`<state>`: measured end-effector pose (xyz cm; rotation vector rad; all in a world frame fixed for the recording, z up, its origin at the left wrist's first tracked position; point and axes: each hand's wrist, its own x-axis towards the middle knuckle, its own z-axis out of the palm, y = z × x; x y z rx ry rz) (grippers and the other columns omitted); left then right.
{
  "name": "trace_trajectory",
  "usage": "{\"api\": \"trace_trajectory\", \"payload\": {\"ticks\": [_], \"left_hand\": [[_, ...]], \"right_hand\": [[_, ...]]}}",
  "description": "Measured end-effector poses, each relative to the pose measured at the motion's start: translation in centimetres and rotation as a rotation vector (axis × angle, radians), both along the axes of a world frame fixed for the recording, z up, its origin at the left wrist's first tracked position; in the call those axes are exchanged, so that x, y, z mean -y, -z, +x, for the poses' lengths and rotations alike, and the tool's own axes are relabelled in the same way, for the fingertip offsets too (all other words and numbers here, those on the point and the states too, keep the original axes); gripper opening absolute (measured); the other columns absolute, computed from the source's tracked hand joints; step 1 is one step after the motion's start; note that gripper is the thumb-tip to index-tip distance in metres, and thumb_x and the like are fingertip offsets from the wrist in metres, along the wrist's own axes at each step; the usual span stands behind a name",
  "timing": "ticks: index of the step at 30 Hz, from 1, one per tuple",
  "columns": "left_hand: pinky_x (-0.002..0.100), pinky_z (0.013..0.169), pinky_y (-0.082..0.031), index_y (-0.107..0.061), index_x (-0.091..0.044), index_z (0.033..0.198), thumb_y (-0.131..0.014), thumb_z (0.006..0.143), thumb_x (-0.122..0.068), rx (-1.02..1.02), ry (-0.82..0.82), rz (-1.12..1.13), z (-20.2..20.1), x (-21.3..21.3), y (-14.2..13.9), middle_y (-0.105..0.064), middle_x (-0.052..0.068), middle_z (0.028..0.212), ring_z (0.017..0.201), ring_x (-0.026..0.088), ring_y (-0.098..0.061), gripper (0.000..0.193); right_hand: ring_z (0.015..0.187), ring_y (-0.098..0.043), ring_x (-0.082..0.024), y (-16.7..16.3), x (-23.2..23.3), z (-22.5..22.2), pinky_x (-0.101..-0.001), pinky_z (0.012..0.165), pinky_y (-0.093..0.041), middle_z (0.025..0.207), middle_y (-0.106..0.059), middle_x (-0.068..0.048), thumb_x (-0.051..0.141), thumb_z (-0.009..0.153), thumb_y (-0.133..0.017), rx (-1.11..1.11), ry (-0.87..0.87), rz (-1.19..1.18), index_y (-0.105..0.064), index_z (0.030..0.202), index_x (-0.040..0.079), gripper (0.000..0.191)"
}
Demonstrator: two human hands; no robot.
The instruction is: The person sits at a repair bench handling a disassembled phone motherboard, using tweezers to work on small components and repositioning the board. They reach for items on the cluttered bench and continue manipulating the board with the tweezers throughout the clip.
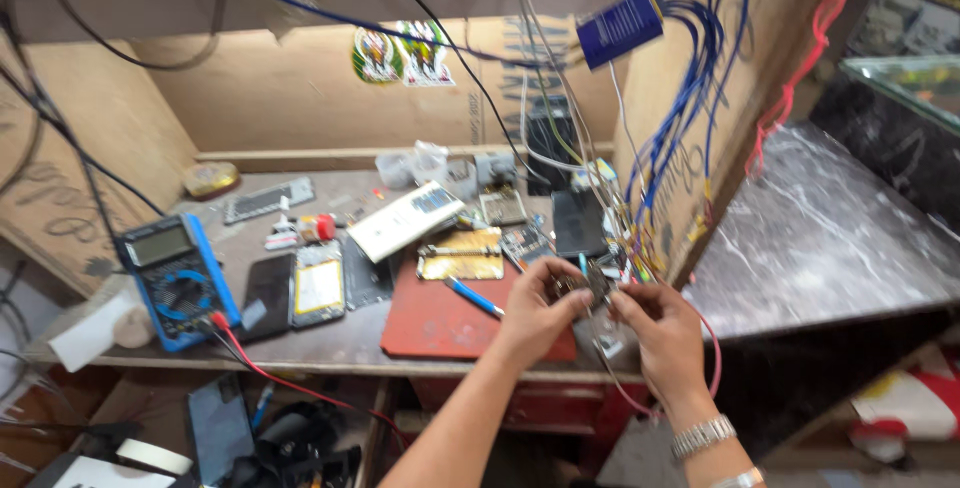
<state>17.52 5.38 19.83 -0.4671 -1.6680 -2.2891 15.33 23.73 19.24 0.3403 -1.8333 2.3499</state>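
— What's on the bench's left side?
— A blue multimeter (177, 279) with a red lead (290, 383) trailing off the front edge, then a dark phone (268, 296) beside an opened phone with a yellow battery (319, 289).
— And in the middle?
— A red work mat (440, 323) with a blue-handled tool (473, 297) on it, a gold metal plate (461, 254) at its top edge, and a white box (406, 221) (tilted) behind.
— Above?
— Blue wires (690, 78) hang along the plywood wall, near a blue cylinder (620, 28).
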Motion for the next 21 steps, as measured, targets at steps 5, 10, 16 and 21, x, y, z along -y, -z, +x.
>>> {"api": "trace_trajectory", "payload": {"ticks": [5,10,16,21], "left_hand": [[0.022,0.072,-0.057,-0.059,-0.004,0.114,-0.077,0.091,-0.003,0.018,-0.003,-0.016,1.5,0.2,-1.3,-0.068,0.002,0.095,0.081,0.006,-0.065,0.029],[0.019,0.074,-0.053,-0.058,-0.004,0.115,-0.077,0.092,-0.002,-0.029,0.011,0.000,3.5,0.4,-1.9,-0.066,0.000,0.098,0.085,0.004,-0.063,0.030],[0.018,0.077,-0.050,-0.059,-0.004,0.116,-0.078,0.093,-0.001,-0.038,0.012,0.010,4.3,0.6,-1.9,-0.064,-0.001,0.102,0.089,0.002,-0.059,0.030],[0.018,0.078,-0.051,-0.059,-0.005,0.117,-0.078,0.093,-0.001,-0.038,0.026,0.021,3.9,0.6,-2.0,-0.064,-0.001,0.103,0.090,0.002,-0.060,0.030]], "right_hand": [[0.084,-0.072,-0.020,0.2,-0.1,0.4,-0.0318,0.081,-0.060,0.097,-0.073,-0.013,0.005,0.089,-0.073,-0.016,-0.020,-0.036,-0.068,0.109,-0.008,0.024],[0.086,-0.072,-0.022,1.6,-0.1,0.5,-0.0360,0.081,-0.062,0.099,-0.072,-0.015,0.002,0.092,-0.071,-0.044,-0.035,-0.078,-0.068,0.111,-0.010,0.023],[0.090,-0.072,-0.024,3.1,-0.2,-0.3,-0.0387,0.081,-0.063,0.103,-0.072,-0.017,-0.003,0.092,-0.070,-0.038,-0.041,-0.100,-0.067,0.113,-0.010,0.022],[0.090,-0.072,-0.024,3.5,-0.5,-1.1,-0.0374,0.081,-0.063,0.102,-0.072,-0.018,-0.004,0.092,-0.070,-0.016,-0.030,-0.082,-0.068,0.112,-0.010,0.022]]}}
